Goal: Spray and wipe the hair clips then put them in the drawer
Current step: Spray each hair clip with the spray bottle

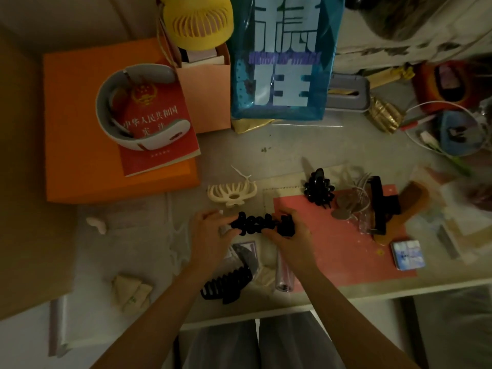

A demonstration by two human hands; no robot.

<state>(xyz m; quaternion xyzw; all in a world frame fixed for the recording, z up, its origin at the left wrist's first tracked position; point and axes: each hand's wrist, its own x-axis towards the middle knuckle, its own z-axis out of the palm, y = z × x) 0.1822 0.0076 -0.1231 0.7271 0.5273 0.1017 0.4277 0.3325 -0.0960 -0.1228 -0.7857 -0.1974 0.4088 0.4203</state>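
Head view: black hair clip [255, 223] spans left hand [210, 230], right hand [290, 235] grip.

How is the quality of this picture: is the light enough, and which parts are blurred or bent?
Head view: dim, warm light, no glare; the centre is fairly sharp, with both hands, left and right, holding the black clip; the right edge past the comb is smeared; wide-angle bending curves the table edge.

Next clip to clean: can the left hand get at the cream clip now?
Probably not yet: the left hand and right hand both hold the black clip. The cream clip lies uncovered just beyond.
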